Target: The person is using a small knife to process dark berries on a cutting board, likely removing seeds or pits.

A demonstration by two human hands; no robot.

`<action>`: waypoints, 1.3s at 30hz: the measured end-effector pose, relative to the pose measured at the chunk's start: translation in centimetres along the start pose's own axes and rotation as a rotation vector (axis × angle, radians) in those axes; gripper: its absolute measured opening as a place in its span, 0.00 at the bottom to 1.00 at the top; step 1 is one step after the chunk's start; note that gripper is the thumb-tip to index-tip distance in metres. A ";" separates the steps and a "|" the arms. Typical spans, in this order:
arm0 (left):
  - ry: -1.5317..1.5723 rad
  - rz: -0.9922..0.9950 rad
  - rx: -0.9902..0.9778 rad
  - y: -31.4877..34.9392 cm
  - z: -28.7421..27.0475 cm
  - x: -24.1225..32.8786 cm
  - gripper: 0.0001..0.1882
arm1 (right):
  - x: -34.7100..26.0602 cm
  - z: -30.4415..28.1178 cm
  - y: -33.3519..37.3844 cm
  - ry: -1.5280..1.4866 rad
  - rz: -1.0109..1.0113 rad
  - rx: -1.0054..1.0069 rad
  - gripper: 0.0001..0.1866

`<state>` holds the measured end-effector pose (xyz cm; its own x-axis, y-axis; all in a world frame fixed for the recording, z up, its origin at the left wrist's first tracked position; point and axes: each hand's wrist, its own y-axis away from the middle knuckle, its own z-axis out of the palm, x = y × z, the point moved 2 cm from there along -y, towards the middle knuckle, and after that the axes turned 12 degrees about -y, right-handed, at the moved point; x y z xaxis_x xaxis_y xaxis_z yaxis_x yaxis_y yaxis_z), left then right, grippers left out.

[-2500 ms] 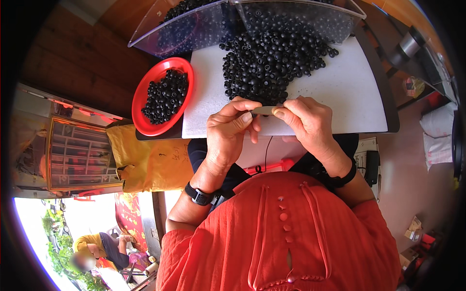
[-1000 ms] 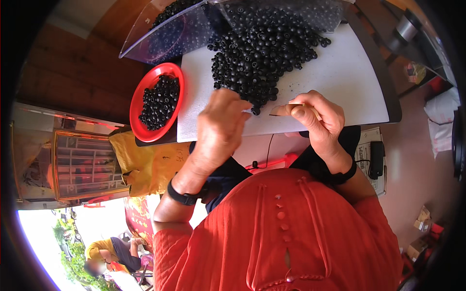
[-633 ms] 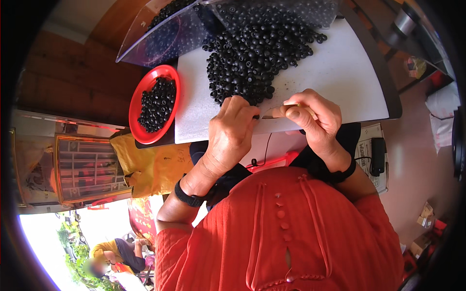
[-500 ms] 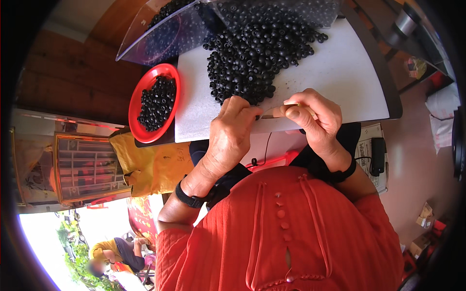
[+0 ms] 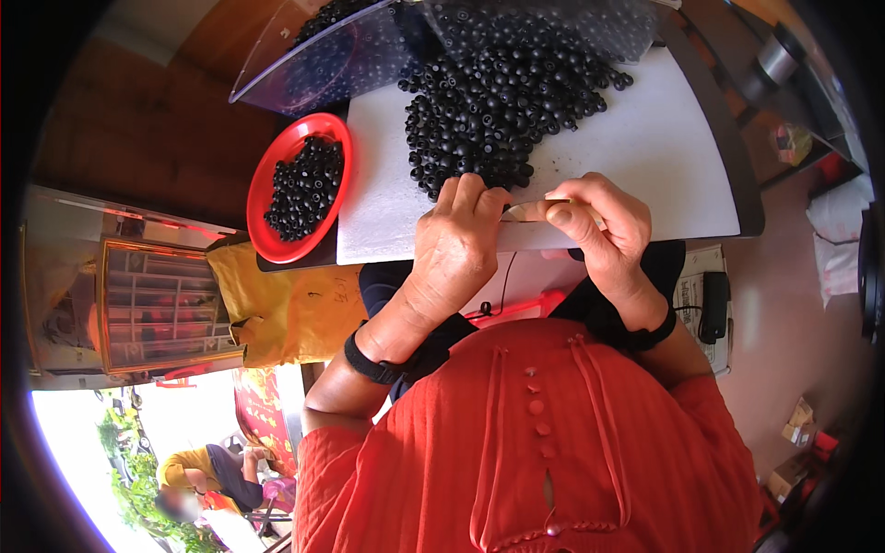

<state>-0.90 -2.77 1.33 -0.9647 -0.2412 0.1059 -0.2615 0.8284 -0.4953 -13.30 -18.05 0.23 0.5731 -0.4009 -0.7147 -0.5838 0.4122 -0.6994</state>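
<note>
My left hand point(image 5: 456, 230) is closed in a pinch at the front edge of the white board point(image 5: 378, 212). At its fingertips is a small black bead, mostly hidden by the fingers. My right hand point(image 5: 601, 218) is closed round a small knife-like tool point(image 5: 530, 211), its narrow pale end meeting the left fingertips. Just beyond the hands lies a big heap of black beads point(image 5: 498, 101), round and with holes. To the left, a red oval plate point(image 5: 257, 207) carries a smaller pile of the same beads point(image 5: 304, 187).
A clear plastic bin point(image 5: 318, 78) tips its open side toward the board, with beads inside. A yellow bag point(image 5: 286, 309) hangs below the board's left end. To the right are a black adapter point(image 5: 713, 308) on a carton and white sacks point(image 5: 839, 240). Outside sits another person point(image 5: 207, 468).
My left hand has shifted slightly right, toward the tool, and the bead seen at its fingertips is now mostly covered. The whole view has tilted a little.
</note>
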 end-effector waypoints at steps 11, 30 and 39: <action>0.957 -0.490 0.060 2.5 -1.8 -1.6 0.11 | 0.6 1.5 -0.2 0.052 0.075 -0.018 0.07; 1.539 -0.704 0.086 3.4 -0.1 -2.6 0.12 | 0.8 2.4 -0.7 0.121 0.329 -0.051 0.11; 1.469 -0.640 0.088 3.2 0.0 -2.6 0.16 | 0.9 2.5 -0.7 0.168 0.328 -0.074 0.12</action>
<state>0.77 0.47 -0.51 0.0906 0.1937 0.9769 -0.6624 0.7442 -0.0861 -10.93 -16.63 0.08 0.2503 -0.3885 -0.8868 -0.7642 0.4831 -0.4274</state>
